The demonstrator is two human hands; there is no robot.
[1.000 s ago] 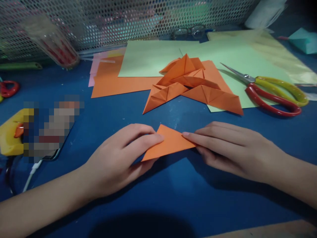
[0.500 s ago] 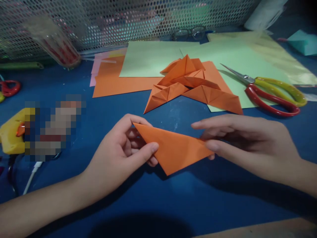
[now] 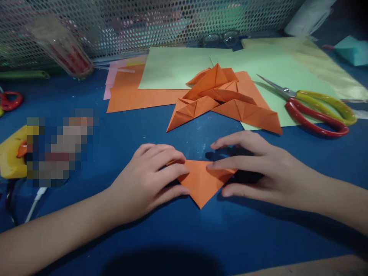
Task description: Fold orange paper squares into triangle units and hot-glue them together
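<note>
A folded orange paper triangle (image 3: 200,180) lies on the blue table with one corner pointing toward me. A faint crease runs down its middle. My left hand (image 3: 153,180) rests over the triangle's left part, fingers stretched out on top and covering that corner. From the right, my right hand (image 3: 253,166) reaches in with its fingers spread. One of its fingertips touches the top of the paper, while the thumb is beside the lower right edge. Beyond the hands sit several folded orange paper pieces (image 3: 221,90), heaped loosely.
Scissors (image 3: 316,109) with red and yellow handles lie at the right on light green paper sheets (image 3: 178,69). An orange sheet (image 3: 135,99) is at the back left. A glue gun (image 3: 13,153), partly blurred out, lies left. A jar (image 3: 66,53) stands by the perforated metal panel (image 3: 143,23).
The paper triangle has come down from between my hands to lie on the table, one corner toward me. Both hands have turned palm down, and my right fingers have spread.
</note>
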